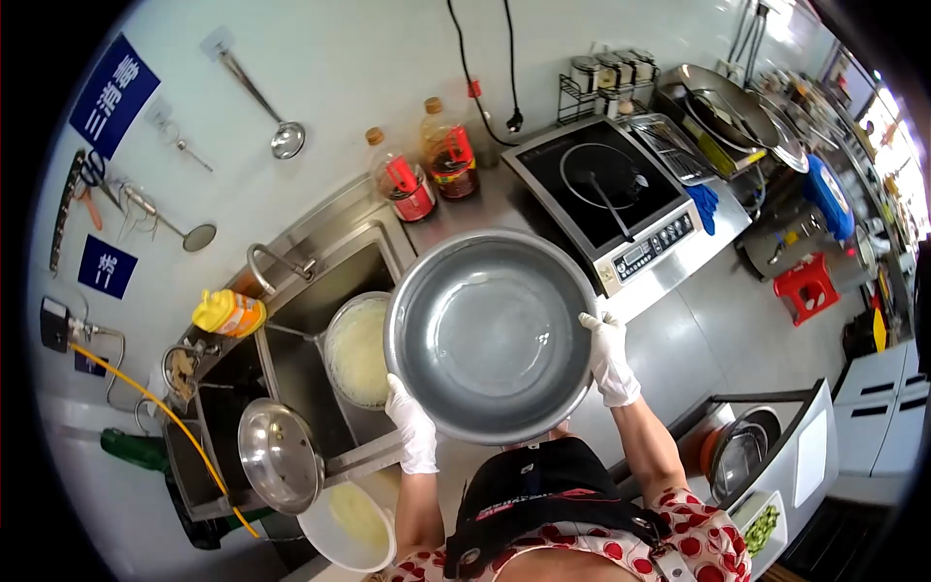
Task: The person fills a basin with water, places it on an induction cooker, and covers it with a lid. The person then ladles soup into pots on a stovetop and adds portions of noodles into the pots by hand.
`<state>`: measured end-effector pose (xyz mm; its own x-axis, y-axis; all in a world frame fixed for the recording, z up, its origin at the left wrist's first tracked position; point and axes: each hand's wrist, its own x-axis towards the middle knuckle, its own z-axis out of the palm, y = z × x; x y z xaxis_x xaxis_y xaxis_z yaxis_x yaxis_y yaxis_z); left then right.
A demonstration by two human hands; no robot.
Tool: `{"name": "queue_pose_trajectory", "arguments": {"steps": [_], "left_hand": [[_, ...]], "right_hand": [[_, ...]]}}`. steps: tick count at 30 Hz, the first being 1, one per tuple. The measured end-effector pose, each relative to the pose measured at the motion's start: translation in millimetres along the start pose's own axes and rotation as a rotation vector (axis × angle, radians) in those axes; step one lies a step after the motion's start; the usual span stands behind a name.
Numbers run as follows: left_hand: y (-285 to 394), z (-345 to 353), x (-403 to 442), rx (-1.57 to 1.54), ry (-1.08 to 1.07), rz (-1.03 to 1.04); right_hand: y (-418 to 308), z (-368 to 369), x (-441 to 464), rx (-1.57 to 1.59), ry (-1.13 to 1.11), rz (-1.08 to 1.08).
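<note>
A large round metal basin (490, 335) is held up in front of the body, its shiny inside facing the camera, with nothing visible in it. My left hand (411, 427), in a white glove, grips the rim at the lower left. On the right side, my right hand (609, 354), also gloved in white, is closed on the rim. Just left of the basin, a bowl of pale contents (359, 349) sits in the steel sink (335, 276), partly covered by the basin's edge.
An induction cooktop (606, 184) stands right of two sauce bottles (407, 189). A metal bowl (281, 456) and a white bucket (354, 524) are at lower left. The faucet (281, 262) and a yellow container (229, 312) are by the sink. A red stool (806, 288) stands at right.
</note>
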<state>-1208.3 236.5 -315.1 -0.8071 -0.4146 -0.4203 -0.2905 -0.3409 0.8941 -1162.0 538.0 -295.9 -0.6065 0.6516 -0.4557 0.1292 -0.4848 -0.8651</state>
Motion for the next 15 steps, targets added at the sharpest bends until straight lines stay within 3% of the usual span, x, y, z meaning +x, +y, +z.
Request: {"name": "queue_pose_trajectory", "arguments": {"steps": [4, 7, 11, 15], "left_hand": [[-1.6, -23.2, 7.2, 0.033, 0.101, 0.047], [2.9, -44.0, 10.0, 0.095, 0.148, 0.07], [9.7, -55.2, 14.9, 0.146, 0.198, 0.104], [16.6, -57.7, 14.5, 0.179, 0.209, 0.123]], "right_hand": [[35.2, 19.2, 36.1, -0.081, -0.088, 0.043], [12.7, 47.9, 16.2, -0.124, -0.119, 0.134], [-11.1, 75.2, -1.8, -0.391, -0.147, 0.051], [17.8, 79.1, 12.6, -0.138, -0.263, 0.176]]}}
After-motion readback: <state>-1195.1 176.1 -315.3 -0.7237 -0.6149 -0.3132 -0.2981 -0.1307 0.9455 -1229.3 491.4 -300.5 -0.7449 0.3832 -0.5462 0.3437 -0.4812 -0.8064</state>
